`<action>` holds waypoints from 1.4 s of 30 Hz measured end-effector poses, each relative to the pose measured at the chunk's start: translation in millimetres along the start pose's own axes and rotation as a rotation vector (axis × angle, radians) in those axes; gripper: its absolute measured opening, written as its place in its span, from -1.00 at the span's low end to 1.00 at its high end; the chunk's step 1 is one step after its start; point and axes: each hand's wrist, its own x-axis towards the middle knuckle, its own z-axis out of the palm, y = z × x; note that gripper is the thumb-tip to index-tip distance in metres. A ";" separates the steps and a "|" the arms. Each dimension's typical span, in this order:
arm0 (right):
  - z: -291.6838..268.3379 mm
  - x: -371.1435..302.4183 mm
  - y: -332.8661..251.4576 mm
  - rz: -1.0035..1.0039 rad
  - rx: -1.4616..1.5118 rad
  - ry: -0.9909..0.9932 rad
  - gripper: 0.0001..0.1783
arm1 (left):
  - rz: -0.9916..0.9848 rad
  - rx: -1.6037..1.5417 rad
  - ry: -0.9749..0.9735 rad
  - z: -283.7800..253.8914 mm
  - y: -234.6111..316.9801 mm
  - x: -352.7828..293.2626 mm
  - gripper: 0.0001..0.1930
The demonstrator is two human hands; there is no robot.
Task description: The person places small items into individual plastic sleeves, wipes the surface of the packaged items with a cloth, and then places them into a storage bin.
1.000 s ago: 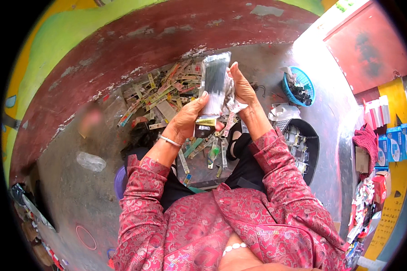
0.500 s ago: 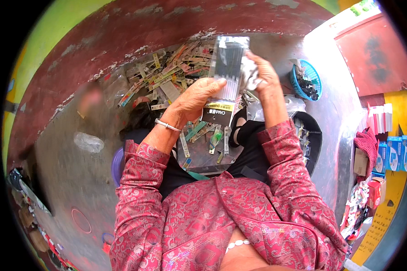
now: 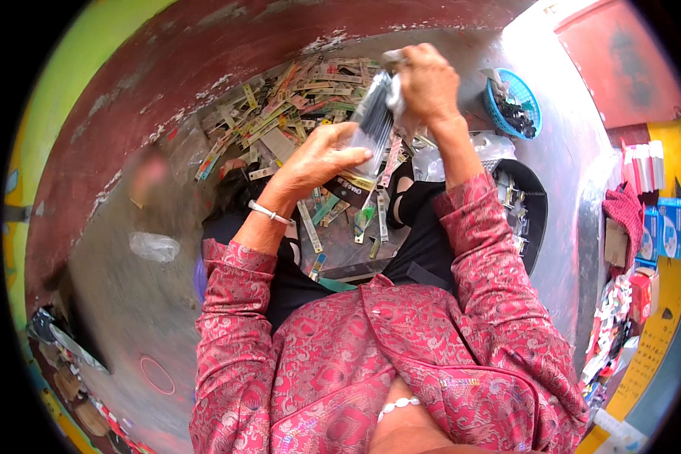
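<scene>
Well off the red wall (image 3: 234, 49), with floor (image 3: 113, 280) stretching leftward; gripping one clear packet of dark rods (image 3: 374, 123) in the left hand (image 3: 321, 157), one greyish cloth (image 3: 399, 106) in the right hand (image 3: 429, 85).

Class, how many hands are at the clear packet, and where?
2: the left hand grips the clear packet near its lower end; the right hand is at its upper end, holding crumpled whitish material.

Red patt. jacket (image 3: 318, 340), blk trousers (image 3: 424, 240), 1 bracelet (image 3: 268, 213)
</scene>
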 end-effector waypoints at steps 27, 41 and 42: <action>-18.8 -0.7 17.9 0.519 1.064 -0.589 -0.78 | -0.096 -0.993 -0.257 -10.6 17.9 7.4 -0.27; -17.1 3.9 32.0 0.526 0.886 -0.552 -0.73 | -0.064 -0.790 -0.272 3.0 0.3 0.3 -0.23; -21.2 3.7 30.9 0.518 0.898 -0.560 -0.71 | -0.055 -0.803 -0.256 4.0 1.0 -1.2 -0.23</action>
